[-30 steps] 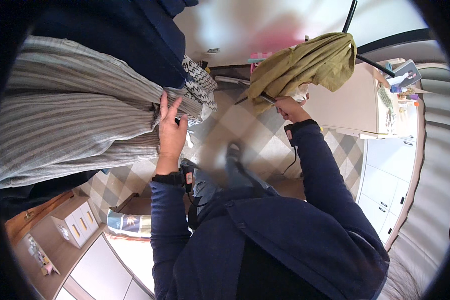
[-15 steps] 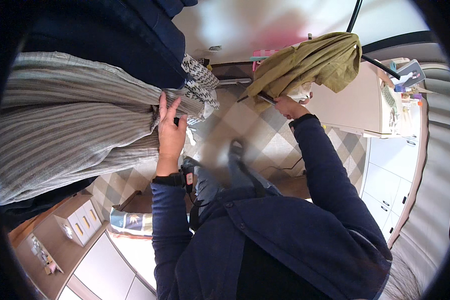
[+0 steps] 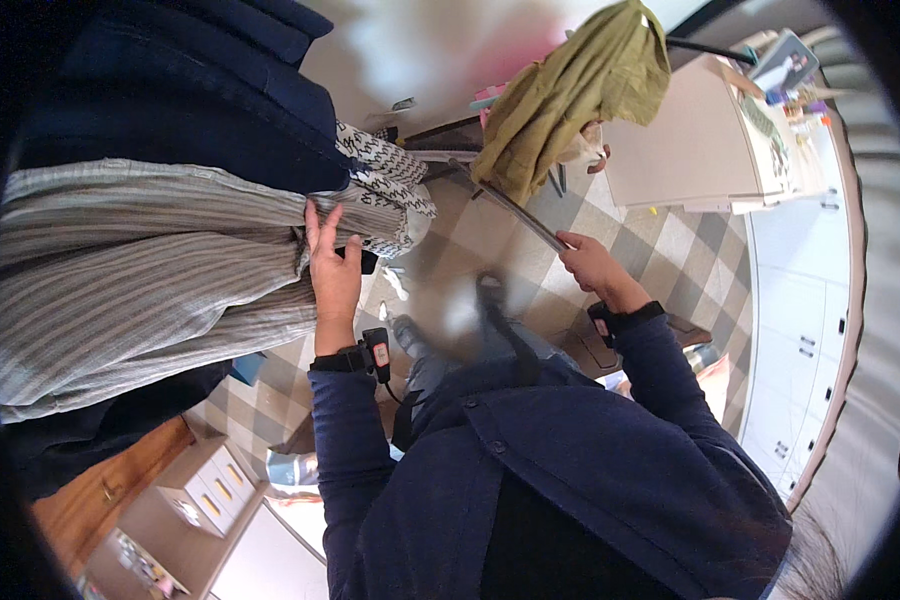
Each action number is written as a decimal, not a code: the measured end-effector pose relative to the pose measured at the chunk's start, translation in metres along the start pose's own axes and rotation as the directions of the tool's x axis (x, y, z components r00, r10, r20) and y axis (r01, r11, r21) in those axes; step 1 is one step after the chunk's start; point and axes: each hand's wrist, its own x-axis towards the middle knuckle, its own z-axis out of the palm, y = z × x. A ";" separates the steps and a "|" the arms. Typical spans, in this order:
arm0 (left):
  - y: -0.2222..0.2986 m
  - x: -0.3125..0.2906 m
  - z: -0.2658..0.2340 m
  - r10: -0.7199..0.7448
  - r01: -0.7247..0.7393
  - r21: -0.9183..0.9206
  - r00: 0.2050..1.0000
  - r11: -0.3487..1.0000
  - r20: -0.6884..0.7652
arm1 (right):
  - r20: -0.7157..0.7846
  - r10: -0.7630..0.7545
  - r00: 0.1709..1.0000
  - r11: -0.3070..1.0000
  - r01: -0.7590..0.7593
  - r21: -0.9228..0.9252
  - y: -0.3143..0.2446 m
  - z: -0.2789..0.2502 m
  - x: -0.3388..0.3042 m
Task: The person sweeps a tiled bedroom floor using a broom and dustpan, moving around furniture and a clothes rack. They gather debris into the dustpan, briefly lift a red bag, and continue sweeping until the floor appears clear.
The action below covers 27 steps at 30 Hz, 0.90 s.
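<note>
Striped garment [image 3: 140, 280]: grey with fine stripes, hanging at far left; a dark navy garment [image 3: 170, 90] hangs above and behind it.
Left hand [image 3: 332, 270]: raised, fingers spread flat against the edge of the striped garment; palm pressed on the cloth; whether any fold is pinched cannot be told.
Patterned garment [image 3: 385, 180]: white with black marks; just right of the left hand, touching the striped garment.
Floor [image 3: 670, 260]: checked tiles in beige and grey.
Right hand [image 3: 592, 265]: closed around the lower end of a long thin rod [image 3: 515, 212].
Olive garment [image 3: 570, 95]: hangs from the rod's upper end, well apart from the striped garment; held aloft above the floor.
Cabinet [image 3: 670, 150]: beige, right of the olive garment.
</note>
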 end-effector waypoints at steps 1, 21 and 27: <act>-0.002 0.000 0.000 0.015 -0.015 0.006 1.000 1.000 0.001 | -0.012 0.049 0.999 0.998 -0.048 0.051 0.006 0.003 -0.012; -0.053 0.013 -0.016 0.250 -0.272 0.058 0.935 0.961 0.250 | -0.192 -0.096 0.977 0.993 0.108 0.051 0.199 0.166 -0.071; -0.072 0.017 -0.020 0.332 -0.357 0.036 0.897 0.933 0.290 | -0.079 0.297 0.952 0.935 -0.273 0.227 0.257 0.223 -0.048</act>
